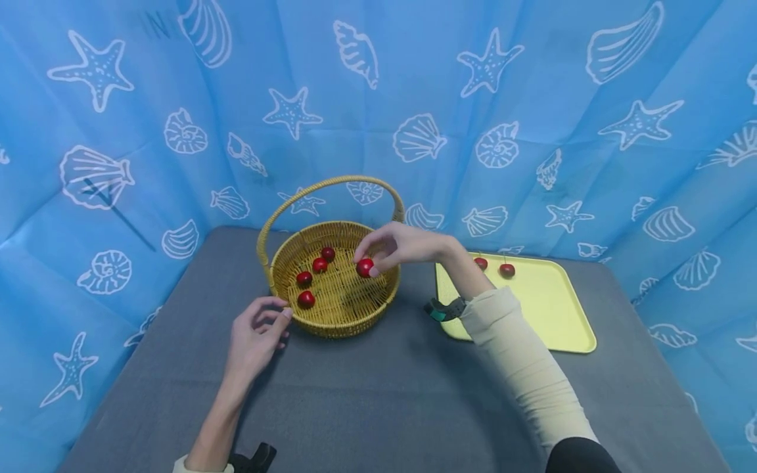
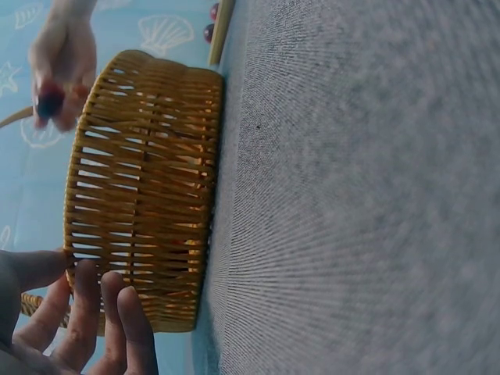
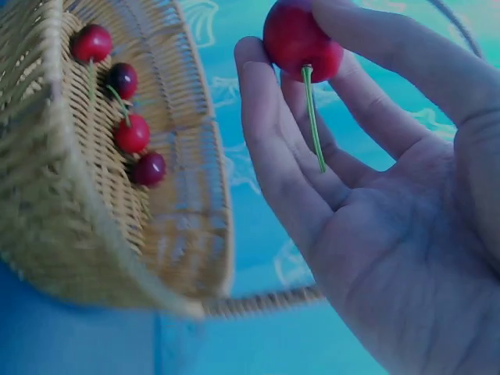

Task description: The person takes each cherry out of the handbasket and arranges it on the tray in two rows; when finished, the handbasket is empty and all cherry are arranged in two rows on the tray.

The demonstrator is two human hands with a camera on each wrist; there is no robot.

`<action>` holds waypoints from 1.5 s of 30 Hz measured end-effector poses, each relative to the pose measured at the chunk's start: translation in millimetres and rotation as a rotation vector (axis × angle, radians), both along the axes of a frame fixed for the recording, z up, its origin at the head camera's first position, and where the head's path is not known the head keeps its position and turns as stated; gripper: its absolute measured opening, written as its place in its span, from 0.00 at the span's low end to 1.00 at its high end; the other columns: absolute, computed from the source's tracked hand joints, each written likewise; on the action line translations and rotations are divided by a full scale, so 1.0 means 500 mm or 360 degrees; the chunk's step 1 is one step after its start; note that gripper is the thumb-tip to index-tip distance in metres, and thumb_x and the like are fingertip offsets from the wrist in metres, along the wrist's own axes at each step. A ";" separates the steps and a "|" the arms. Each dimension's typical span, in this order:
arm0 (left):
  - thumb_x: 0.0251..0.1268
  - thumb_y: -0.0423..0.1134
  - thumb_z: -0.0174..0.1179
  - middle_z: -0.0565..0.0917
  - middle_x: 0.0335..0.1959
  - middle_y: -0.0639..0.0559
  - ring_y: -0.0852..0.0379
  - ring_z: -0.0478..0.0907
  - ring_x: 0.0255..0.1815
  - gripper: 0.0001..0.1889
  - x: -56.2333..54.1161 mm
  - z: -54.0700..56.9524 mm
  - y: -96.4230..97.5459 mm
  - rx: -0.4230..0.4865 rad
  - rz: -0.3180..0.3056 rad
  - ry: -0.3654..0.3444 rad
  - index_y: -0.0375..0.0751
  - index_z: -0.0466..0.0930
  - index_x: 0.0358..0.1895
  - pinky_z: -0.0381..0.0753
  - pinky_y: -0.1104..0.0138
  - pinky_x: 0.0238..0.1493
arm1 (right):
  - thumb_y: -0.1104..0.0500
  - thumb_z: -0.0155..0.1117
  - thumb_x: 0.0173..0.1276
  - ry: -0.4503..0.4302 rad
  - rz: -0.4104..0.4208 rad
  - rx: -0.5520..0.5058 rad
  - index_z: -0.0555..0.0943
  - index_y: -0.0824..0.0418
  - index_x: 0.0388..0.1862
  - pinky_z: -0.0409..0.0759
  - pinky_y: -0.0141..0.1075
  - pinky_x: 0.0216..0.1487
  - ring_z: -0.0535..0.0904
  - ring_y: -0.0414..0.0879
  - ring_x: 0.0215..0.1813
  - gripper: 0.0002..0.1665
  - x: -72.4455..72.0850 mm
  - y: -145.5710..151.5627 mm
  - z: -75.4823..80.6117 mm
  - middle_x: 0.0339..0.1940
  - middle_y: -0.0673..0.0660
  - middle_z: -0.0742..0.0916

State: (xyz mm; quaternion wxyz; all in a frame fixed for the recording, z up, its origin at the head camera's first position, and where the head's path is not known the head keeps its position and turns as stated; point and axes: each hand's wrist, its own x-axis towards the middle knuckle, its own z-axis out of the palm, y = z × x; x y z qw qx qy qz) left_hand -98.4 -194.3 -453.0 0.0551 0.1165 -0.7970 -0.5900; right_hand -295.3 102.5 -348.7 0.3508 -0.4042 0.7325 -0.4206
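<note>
My right hand (image 1: 393, 246) pinches a red cherry (image 1: 365, 267) between thumb and fingertips, above the right side of a round wicker basket (image 1: 337, 326). In the right wrist view, the held cherry's green stem (image 3: 314, 121) hangs toward the palm. Several more cherries (image 1: 320, 265) lie on the left part of the basket floor. My left hand (image 1: 257, 338) holds the rim at the basket's front left, its thumb and index fingertips at the edge. The other fingers (image 2: 113, 305) of that hand lie bent along the woven outer wall.
A pale yellow tray (image 1: 550, 315) lies right of the basket, bearing two cherries (image 1: 506, 270) near its back edge; the right forearm crosses over its left part. The basket's tall arched handle (image 1: 349, 179) rises behind the right hand. A blue shell-print curtain (image 1: 367, 112) hangs behind the grey tabletop (image 1: 367, 407).
</note>
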 end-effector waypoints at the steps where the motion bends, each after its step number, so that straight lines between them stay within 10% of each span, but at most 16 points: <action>1: 0.80 0.49 0.66 0.91 0.47 0.35 0.52 0.90 0.35 0.16 0.000 0.000 -0.001 0.0004 0.0001 -0.0004 0.46 0.81 0.60 0.92 0.62 0.34 | 0.65 0.74 0.71 0.0007 -0.0017 -0.0007 0.83 0.68 0.65 0.90 0.45 0.60 0.90 0.48 0.52 0.25 0.003 0.014 0.005 0.61 0.58 0.89; 5: 0.80 0.49 0.66 0.91 0.46 0.36 0.53 0.90 0.35 0.16 0.003 0.000 -0.005 0.0011 0.0000 0.0000 0.46 0.82 0.60 0.91 0.63 0.34 | 0.66 0.74 0.70 -0.0017 -0.0109 -0.0014 0.82 0.69 0.65 0.90 0.43 0.58 0.91 0.47 0.56 0.26 0.012 0.075 0.017 0.61 0.58 0.89; 7: 0.80 0.49 0.66 0.91 0.46 0.36 0.54 0.89 0.34 0.16 0.004 0.000 -0.006 0.0005 -0.0003 0.0007 0.46 0.81 0.60 0.91 0.63 0.34 | 0.66 0.74 0.70 -0.0013 -0.0168 0.0003 0.83 0.67 0.65 0.88 0.35 0.42 0.91 0.44 0.52 0.25 0.014 0.107 0.018 0.59 0.58 0.90; 11: 0.80 0.49 0.66 0.91 0.47 0.35 0.56 0.89 0.34 0.16 0.004 -0.002 -0.007 -0.0003 -0.0011 0.0014 0.45 0.81 0.61 0.91 0.64 0.34 | 0.63 0.74 0.71 -0.0012 -0.0298 0.0071 0.84 0.61 0.65 0.65 0.30 0.23 0.82 0.39 0.33 0.24 0.020 0.175 0.013 0.48 0.56 0.93; 22: 0.80 0.49 0.67 0.91 0.48 0.36 0.56 0.89 0.34 0.17 0.003 -0.003 -0.006 0.0003 -0.0015 0.0004 0.45 0.81 0.61 0.90 0.65 0.33 | 0.56 0.74 0.76 0.0072 -0.0701 0.0132 0.82 0.56 0.66 0.59 0.36 0.16 0.82 0.40 0.35 0.22 0.041 0.329 -0.002 0.45 0.54 0.93; 28: 0.79 0.49 0.67 0.91 0.47 0.36 0.55 0.89 0.34 0.16 0.001 -0.001 -0.005 0.0010 -0.0010 -0.0010 0.45 0.81 0.60 0.90 0.65 0.33 | 0.57 0.72 0.78 0.0226 -0.0827 0.0141 0.81 0.60 0.70 0.86 0.39 0.42 0.90 0.44 0.48 0.25 0.051 0.392 -0.009 0.57 0.52 0.90; 37: 0.80 0.47 0.67 0.91 0.47 0.35 0.53 0.89 0.34 0.15 0.000 -0.001 -0.002 -0.0008 -0.0016 0.0006 0.45 0.81 0.60 0.90 0.65 0.32 | 0.57 0.72 0.78 0.0365 -0.1008 0.0224 0.80 0.64 0.71 0.86 0.32 0.52 0.90 0.31 0.52 0.27 0.059 0.475 -0.029 0.58 0.43 0.88; 45: 0.80 0.47 0.67 0.91 0.48 0.34 0.55 0.89 0.34 0.16 -0.001 0.000 -0.002 -0.0011 -0.0016 -0.0006 0.45 0.81 0.60 0.90 0.66 0.32 | 0.60 0.68 0.81 0.0383 -0.1158 0.0252 0.78 0.64 0.73 0.87 0.28 0.55 0.88 0.27 0.54 0.26 0.056 0.533 -0.054 0.66 0.55 0.86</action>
